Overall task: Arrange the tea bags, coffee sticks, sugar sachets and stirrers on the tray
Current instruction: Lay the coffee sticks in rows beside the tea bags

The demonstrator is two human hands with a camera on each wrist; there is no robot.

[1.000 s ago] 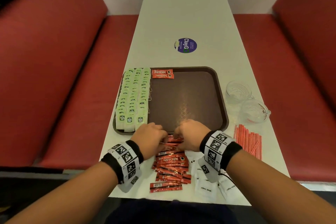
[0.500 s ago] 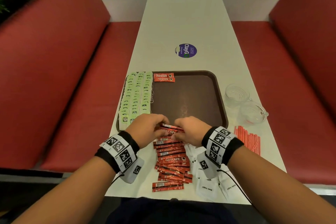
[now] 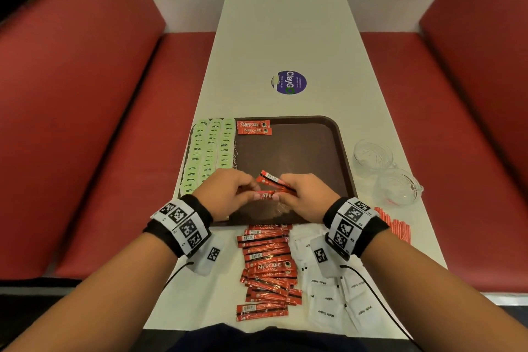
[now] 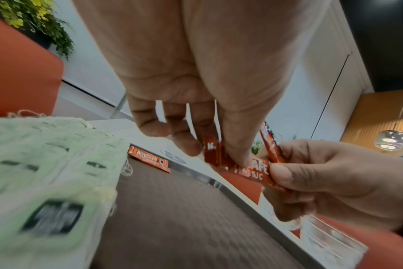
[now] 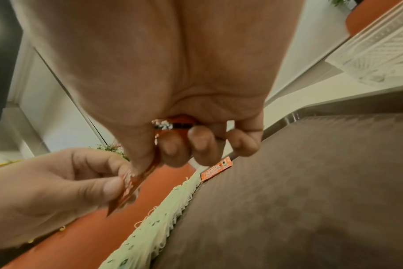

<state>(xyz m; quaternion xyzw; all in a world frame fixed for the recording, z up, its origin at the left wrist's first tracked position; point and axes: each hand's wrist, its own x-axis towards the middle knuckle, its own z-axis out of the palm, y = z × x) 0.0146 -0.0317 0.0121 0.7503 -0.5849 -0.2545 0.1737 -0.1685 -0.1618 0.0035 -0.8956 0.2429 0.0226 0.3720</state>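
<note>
Both hands hover over the near part of the brown tray (image 3: 314, 146) and hold a few red coffee sticks (image 3: 271, 180) between them. My left hand (image 3: 228, 194) pinches one end of the coffee sticks (image 4: 253, 167); my right hand (image 3: 305, 197) grips the other end of the coffee sticks (image 5: 136, 180). Green tea bags (image 3: 208, 151) lie in rows along the tray's left side. Two coffee sticks (image 3: 254, 128) lie at the tray's far edge. A pile of coffee sticks (image 3: 268, 268) and white sugar sachets (image 3: 337, 294) lies on the table in front of the tray. Red stirrers (image 3: 397, 226) lie at the right.
Two clear glass cups (image 3: 374, 156) (image 3: 400, 187) stand right of the tray near the table's edge. A round purple sticker (image 3: 291, 82) is on the white table (image 3: 285, 31) beyond the tray. Red bench seats (image 3: 114, 151) flank the table.
Both hands rose from the pile in front of the tray and moved forward over the tray, carrying a few coffee sticks between them.
</note>
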